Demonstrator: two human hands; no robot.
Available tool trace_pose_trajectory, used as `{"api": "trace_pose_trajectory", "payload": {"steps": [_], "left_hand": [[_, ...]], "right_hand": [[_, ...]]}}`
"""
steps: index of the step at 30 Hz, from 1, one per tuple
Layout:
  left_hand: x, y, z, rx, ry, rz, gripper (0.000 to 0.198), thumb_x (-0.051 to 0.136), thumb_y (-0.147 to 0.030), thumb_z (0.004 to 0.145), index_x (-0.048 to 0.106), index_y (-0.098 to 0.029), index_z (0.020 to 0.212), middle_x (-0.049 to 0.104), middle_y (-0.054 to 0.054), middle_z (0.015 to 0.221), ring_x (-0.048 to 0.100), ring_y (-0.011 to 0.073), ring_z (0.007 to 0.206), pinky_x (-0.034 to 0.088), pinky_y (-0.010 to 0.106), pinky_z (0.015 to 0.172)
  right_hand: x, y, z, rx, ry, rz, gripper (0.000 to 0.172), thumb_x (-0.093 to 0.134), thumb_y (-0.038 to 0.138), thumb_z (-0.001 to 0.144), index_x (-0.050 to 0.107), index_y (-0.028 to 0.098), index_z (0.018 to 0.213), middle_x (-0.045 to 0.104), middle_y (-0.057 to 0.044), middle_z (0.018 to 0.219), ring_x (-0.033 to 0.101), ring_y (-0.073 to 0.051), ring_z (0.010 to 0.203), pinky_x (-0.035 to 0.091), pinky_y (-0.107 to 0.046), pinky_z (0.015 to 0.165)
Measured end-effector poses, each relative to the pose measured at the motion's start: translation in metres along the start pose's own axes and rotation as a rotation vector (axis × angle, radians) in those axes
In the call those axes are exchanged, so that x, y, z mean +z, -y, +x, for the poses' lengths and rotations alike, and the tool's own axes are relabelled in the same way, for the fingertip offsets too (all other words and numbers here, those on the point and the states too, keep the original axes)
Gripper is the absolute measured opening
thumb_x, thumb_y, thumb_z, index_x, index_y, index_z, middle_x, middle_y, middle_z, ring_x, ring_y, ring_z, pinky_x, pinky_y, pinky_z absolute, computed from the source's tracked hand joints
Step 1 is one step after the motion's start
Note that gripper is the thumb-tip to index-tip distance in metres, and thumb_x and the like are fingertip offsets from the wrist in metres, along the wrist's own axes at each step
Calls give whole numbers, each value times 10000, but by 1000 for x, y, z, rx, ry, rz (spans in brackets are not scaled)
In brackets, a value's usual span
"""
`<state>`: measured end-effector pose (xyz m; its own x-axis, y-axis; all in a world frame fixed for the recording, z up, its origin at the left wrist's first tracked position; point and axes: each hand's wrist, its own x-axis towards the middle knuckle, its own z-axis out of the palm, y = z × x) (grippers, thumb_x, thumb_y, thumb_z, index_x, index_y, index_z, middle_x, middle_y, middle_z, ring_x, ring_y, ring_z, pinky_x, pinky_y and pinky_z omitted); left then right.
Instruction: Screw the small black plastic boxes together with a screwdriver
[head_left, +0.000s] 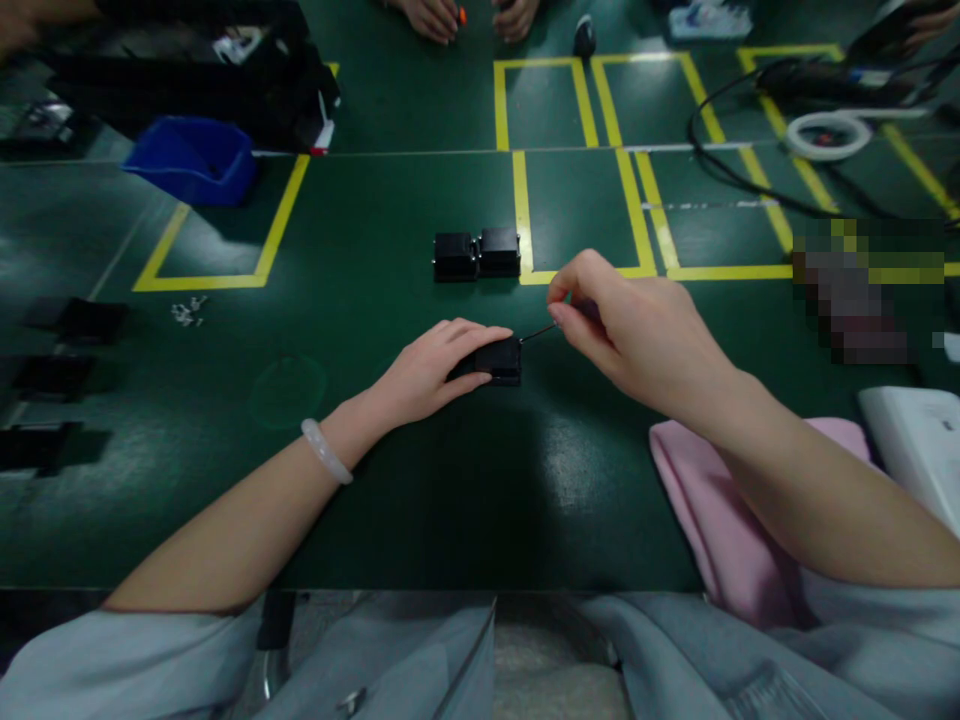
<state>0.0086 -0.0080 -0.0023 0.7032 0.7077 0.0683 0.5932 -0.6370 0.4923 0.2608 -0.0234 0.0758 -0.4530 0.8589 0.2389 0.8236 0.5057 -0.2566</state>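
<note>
On the green tabletop, a small black box-shaped part point(501, 358) lies under my left hand point(435, 368), whose thumb and fingers grip its two long sides. My right hand point(626, 318) pinches a screwdriver between thumb and fingers; most of its handle is hidden in the hand. The thin metal shaft of the screwdriver point(538, 332) slants down to the left, and its tip meets the right end of the black part at a corner. Just beyond stand two similar black parts point(477, 254), side by side.
Small silvery screws point(189, 311) lie in a loose pile at the left. Farther back are a blue bin point(191, 165) and a large black crate. Several black parts point(54, 376) sit at the left edge. A pink cloth point(697, 480) lies beneath my right forearm. Another person's hands point(433, 16) show at the far side.
</note>
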Motion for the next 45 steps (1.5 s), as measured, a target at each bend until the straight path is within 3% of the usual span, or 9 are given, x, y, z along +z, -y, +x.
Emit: {"api": "trace_pose_trajectory", "payload": {"steps": [4, 9, 16, 23, 28, 34, 40, 45], "left_hand": [[0, 0, 0, -4, 2, 2, 492, 533, -302, 1000, 415, -248, 1475, 537, 92, 1363, 512, 250, 1238, 443, 417, 1047], [0, 0, 0, -3, 8, -4, 486, 518, -313, 1004, 415, -255, 1475, 534, 93, 1374, 508, 258, 1244, 442, 428, 1047], [0, 0, 0, -9, 9, -13, 486, 509, -304, 1003, 409, -257, 1477, 530, 98, 1370, 511, 263, 1239, 440, 434, 1049], [0, 0, 1, 2, 7, -2, 485, 510, -316, 1006, 409, -258, 1477, 535, 94, 1373, 509, 257, 1242, 437, 421, 1044], [-1, 0, 1, -4, 9, -13, 486, 518, -313, 1003, 415, -247, 1473, 535, 100, 1372, 512, 259, 1237, 442, 424, 1040], [-1, 0, 1, -7, 13, -18, 493, 524, -298, 998, 411, -251, 1476, 533, 101, 1373, 510, 262, 1239, 445, 432, 1042], [-1, -1, 1, -5, 6, -14, 484, 520, -306, 1001, 416, -257, 1471, 540, 98, 1359, 516, 261, 1229, 447, 431, 1036], [-1, -1, 0, 3, 6, -13, 482, 517, -312, 1005, 416, -247, 1472, 538, 97, 1356, 516, 254, 1225, 449, 417, 1029]], "right_hand": [[1, -1, 0, 5, -8, 23, 258, 444, 274, 953, 541, 177, 1171, 698, -22, 849, 625, -150, 679, 354, -272, 595], [0, -1, 0, -7, 6, -25, 279, 427, 399, 981, 607, 187, 1000, 669, -19, 730, 593, -149, 623, 312, -272, 557], [0, 1, -1, 7, 2, 31, 357, 440, 261, 935, 505, 186, 1278, 724, -18, 848, 591, -139, 623, 344, -275, 571], [1, -1, -1, -18, 11, 8, 241, 434, 370, 974, 577, 189, 1040, 675, -19, 761, 624, -159, 655, 341, -273, 575], [0, -2, 0, -10, 24, 93, 260, 433, 268, 948, 520, 185, 1179, 700, -26, 858, 651, -156, 729, 382, -267, 609], [0, -4, 1, -20, -10, 50, 242, 413, 382, 986, 570, 199, 1011, 634, -7, 743, 584, -143, 625, 335, -273, 567], [0, -4, 1, 0, 7, 83, 228, 418, 269, 950, 533, 193, 1131, 681, -27, 861, 622, -154, 702, 380, -280, 598], [0, -2, 1, -10, 4, 51, 212, 419, 349, 976, 548, 196, 1044, 652, -15, 790, 600, -147, 663, 354, -274, 582]]}}
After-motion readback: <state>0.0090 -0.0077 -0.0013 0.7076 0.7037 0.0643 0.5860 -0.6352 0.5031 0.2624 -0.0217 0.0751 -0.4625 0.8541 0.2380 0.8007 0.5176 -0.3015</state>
